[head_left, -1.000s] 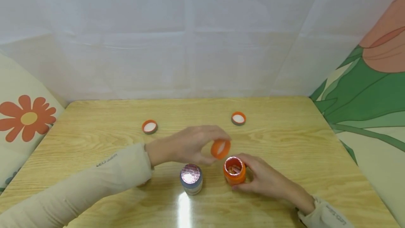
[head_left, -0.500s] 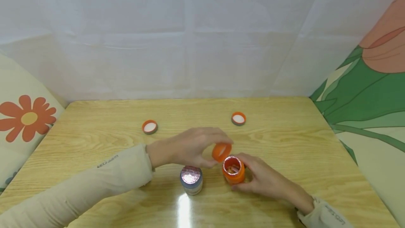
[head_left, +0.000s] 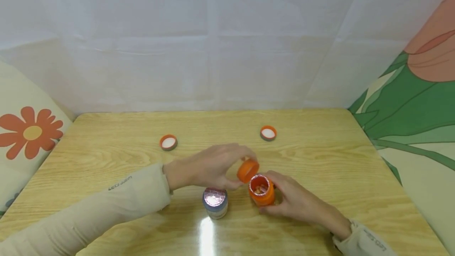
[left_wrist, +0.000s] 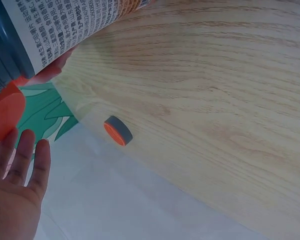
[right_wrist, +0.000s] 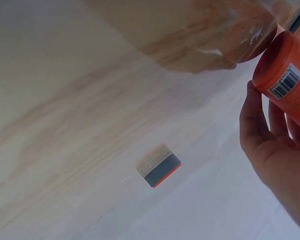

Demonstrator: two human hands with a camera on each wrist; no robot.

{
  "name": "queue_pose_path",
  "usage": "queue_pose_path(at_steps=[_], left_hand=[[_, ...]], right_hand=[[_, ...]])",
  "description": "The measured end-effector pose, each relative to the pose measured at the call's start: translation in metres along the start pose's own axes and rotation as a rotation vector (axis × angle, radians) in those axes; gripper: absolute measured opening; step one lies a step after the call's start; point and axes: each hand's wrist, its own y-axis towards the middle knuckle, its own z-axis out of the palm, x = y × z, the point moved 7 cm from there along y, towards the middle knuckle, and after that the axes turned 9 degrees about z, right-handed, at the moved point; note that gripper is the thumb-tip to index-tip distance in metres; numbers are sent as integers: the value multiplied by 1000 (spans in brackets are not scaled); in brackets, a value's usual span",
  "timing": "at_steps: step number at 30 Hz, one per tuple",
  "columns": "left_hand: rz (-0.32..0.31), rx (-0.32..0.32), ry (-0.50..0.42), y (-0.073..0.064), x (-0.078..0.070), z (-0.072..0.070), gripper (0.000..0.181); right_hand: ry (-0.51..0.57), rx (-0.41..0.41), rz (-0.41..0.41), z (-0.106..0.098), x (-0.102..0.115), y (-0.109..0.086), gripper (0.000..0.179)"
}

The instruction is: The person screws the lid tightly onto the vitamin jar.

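Note:
In the head view my left hand [head_left: 217,167] pinches an orange cap [head_left: 248,170] between thumb and fingers. The cap hangs tilted at the far left of an orange bottle's mouth, overlapping its rim. My right hand [head_left: 295,196] grips that orange bottle [head_left: 262,196] from the right. Small capsules [head_left: 261,189] lie inside it, and shiny foil remnants ring the mouth. Left of it stands a grey-blue-necked bottle [head_left: 215,202] with foil across its top. Its printed label [left_wrist: 65,30] fills the upper left of the left wrist view. A barcode [right_wrist: 285,81] shows on the orange bottle.
Two grey caps lie upturned with white liners showing, one at the back left [head_left: 168,142], one at the back right [head_left: 268,133]. The wooden table [head_left: 106,129] meets a white cloth [head_left: 213,70] behind; flower-patterned cloth [head_left: 419,137] borders the sides.
The cap in my left hand has tilted over and come down against the bottle's mouth. The orange bottle in my right hand has shifted slightly left. The blue-necked bottle and loose caps have not moved.

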Motion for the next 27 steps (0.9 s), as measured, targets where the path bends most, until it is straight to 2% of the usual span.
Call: queue_pose_path(at_steps=[5,11,17,27], left_hand=[[29,-3,4,0,-3,0,47],[13,25,-36,0,-4,4,48],[42,8,-36,1,-5,5,49],[34,16,-46,-1,-7,7,50]], right_hand=[[-10,-13,-16,0,1,0,59],[4,17,13,1,0,2,59],[18,34,17,1,0,3,56],[11,20,28,1,-1,4,57]])
